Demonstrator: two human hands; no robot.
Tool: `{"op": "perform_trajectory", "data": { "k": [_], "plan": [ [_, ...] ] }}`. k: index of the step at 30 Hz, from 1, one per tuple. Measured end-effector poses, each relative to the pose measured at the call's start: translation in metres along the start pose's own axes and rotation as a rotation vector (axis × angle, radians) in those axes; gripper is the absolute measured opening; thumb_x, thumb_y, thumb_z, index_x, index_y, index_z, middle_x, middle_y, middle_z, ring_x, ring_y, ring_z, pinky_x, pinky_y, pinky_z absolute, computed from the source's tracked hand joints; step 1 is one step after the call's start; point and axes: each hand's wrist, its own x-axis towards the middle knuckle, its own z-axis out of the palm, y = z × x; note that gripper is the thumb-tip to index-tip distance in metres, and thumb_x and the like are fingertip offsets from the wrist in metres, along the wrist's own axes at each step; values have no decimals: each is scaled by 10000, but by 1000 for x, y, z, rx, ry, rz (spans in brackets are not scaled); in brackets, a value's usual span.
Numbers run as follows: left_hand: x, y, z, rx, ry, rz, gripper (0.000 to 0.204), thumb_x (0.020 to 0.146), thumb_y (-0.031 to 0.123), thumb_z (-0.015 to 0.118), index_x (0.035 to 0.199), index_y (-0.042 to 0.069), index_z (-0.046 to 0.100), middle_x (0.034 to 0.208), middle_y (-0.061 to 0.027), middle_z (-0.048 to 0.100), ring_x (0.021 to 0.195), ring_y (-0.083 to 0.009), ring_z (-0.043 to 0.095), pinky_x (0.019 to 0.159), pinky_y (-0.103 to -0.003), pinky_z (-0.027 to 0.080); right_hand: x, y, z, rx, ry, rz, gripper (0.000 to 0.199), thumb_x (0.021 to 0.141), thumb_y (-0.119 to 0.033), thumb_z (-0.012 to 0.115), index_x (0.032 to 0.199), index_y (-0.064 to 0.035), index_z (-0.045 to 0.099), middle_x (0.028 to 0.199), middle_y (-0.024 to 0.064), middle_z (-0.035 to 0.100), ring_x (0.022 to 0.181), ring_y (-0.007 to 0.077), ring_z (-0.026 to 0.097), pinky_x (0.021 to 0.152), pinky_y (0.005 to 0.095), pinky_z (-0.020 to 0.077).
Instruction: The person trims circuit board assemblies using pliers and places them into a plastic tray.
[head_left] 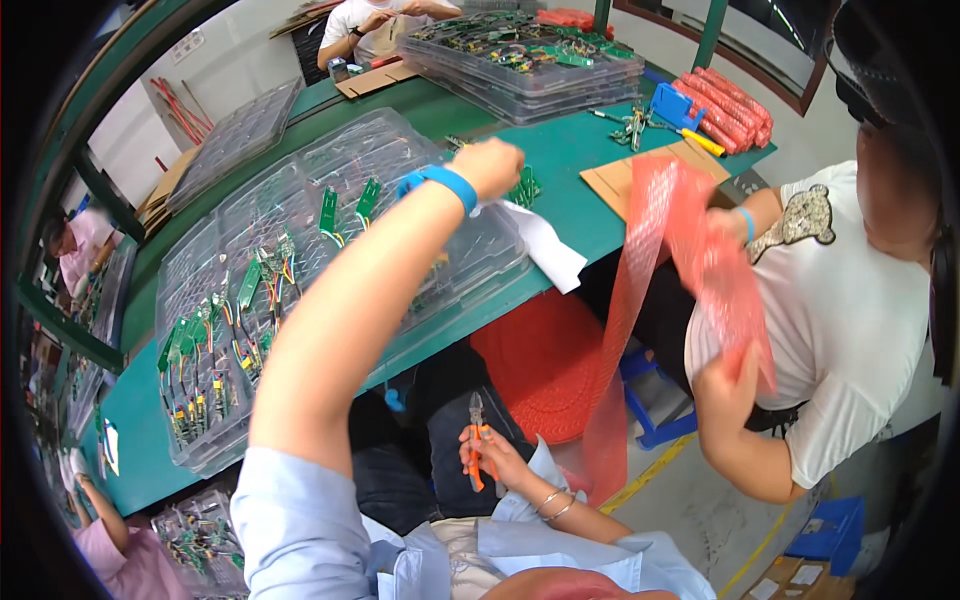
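Note:
My left hand (487, 168), a blue band at its wrist, is stretched over the far right part of a clear plastic tray (300, 165). Its fingers are curled closed, and what they hold, if anything, is hidden. Just beside it shows a green circuit board (526, 187), and a white paper strip (548, 245) hangs over the table edge. Low by my lap, my right hand (497, 458) is closed around orange-handled cutting pliers (477, 440), jaws pointing up. Several green boards with coloured wires (250, 285) lie in the tray.
On my right a co-worker (830, 300) handles red bubble wrap (665, 240). Stacked trays (520, 70) of boards, a cardboard sheet (610, 185), yellow-handled tools (700, 142) and red wrapped bundles (725, 105) stand on the green table (560, 150). A red round stool (535, 365) is below.

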Motion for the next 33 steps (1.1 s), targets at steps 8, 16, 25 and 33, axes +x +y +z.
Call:
{"op": "perform_trajectory", "data": {
  "k": [8,16,25,33],
  "plan": [
    [30,-10,62,14,-293,-158,434,765,426,497,1044,94,526,950,-107,602,850,-272,581,729,-388,452,2,2,-6,66,-8,36,208,859,-136,398,1034,-25,413,777,104,488,673,140,470,637,271,441],
    [46,-34,91,-76,-215,-202,421,639,272,574,974,21,527,926,-174,595,842,-333,570,739,-397,459,5,3,-4,32,-8,17,193,873,-162,402,1028,-49,427,749,81,499,661,127,486,602,233,423],
    [36,-30,71,-236,-261,-118,173,687,210,577,780,67,552,734,-104,593,680,-260,551,662,-344,442,3,7,-7,2,-11,-1,186,871,-168,405,1008,-44,427,755,90,492,657,128,485,597,233,427],
    [39,-18,79,-249,-298,-203,211,673,183,568,840,55,563,829,-117,611,758,-309,571,683,-365,459,-2,7,-8,8,-6,-5,183,874,-170,401,1007,-45,427,757,89,494,656,124,483,602,234,430]
  ]
}}
